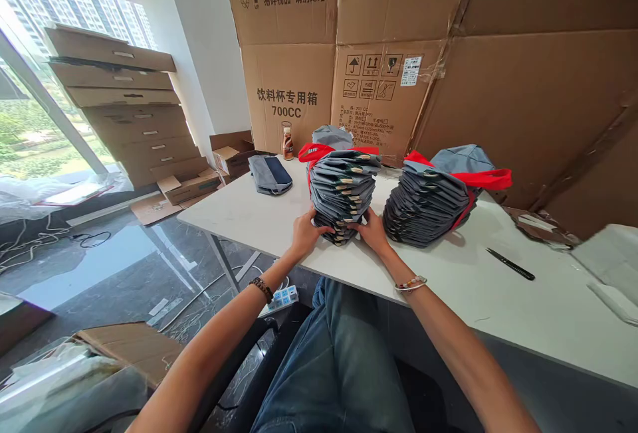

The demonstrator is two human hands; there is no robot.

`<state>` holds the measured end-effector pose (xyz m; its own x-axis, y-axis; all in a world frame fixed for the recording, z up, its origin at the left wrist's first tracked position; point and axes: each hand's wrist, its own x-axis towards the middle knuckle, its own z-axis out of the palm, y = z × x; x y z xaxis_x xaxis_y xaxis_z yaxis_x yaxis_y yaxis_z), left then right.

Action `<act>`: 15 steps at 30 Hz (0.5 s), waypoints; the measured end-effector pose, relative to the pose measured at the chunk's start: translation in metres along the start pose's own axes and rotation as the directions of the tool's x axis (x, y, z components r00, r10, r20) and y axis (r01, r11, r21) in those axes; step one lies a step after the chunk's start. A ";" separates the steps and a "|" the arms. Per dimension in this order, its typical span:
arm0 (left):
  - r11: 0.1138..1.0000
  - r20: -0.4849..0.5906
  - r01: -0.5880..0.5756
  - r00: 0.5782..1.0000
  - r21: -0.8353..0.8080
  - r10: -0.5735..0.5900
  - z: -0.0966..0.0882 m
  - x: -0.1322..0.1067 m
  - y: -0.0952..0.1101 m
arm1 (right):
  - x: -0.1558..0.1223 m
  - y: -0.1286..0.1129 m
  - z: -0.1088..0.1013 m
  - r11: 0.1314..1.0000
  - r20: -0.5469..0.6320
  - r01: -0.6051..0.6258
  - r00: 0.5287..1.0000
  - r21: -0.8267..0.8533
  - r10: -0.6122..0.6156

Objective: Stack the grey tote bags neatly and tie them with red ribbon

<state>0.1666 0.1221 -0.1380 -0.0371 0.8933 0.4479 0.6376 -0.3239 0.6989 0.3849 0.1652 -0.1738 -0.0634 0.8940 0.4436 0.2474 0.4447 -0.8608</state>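
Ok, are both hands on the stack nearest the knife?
No, left hand and right hand grip the left stack; the knife lies beyond the right stack.

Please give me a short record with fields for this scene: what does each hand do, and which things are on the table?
left hand: grips the near stack of folded grey cloth pieces at its base, on the left side
right hand: grips the same base, on the right side
near stack: bound by a red strap, stands on the white table
second stack: to the right, apart, also with a red strap
other things: black knife, small bottle, folded grey cloth, cardboard boxes behind
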 end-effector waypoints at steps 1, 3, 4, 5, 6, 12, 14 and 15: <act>1.000 0.000 -0.016 1.000 0.001 0.016 0.000 -0.001 -0.001 | 0.001 0.001 -0.001 0.999 0.003 -0.003 1.000 0.039 0.003; 0.998 0.019 -0.057 0.998 -0.031 0.057 -0.001 -0.001 -0.004 | 0.005 0.004 -0.003 0.988 0.033 -0.016 0.999 0.153 0.011; 0.995 0.037 -0.074 0.996 -0.065 0.076 0.000 -0.001 -0.007 | 0.008 0.005 -0.004 0.978 0.053 -0.024 0.998 0.207 0.014; 0.991 0.054 -0.077 0.995 -0.106 0.083 0.000 0.000 -0.010 | 0.011 0.006 -0.005 0.969 0.070 -0.032 0.997 0.246 0.015; 0.987 0.065 -0.062 0.995 -0.151 0.073 0.002 0.002 -0.013 | 0.014 0.006 -0.007 0.962 0.083 -0.036 0.996 0.269 0.014; 0.917 0.007 -0.014 1.000 -0.399 0.018 0.021 0.017 -0.022 | 0.020 -0.005 -0.004 0.943 0.123 -0.018 0.992 0.332 -0.024; 0.913 -0.028 -0.035 0.999 -0.407 0.026 0.025 0.019 -0.020 | 0.020 -0.008 -0.001 0.935 0.116 -0.022 0.993 0.354 -0.021; 0.918 -0.040 -0.035 0.999 -0.395 0.021 0.026 0.019 -0.019 | 0.020 -0.009 0.000 0.934 0.109 -0.024 0.994 0.357 -0.016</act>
<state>0.1739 0.1531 -0.1570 -0.0547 0.8732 0.4843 0.2826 -0.4517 0.8462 0.3816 0.1794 -0.1567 -0.1728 0.8874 0.4274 -0.1130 0.4132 -0.9036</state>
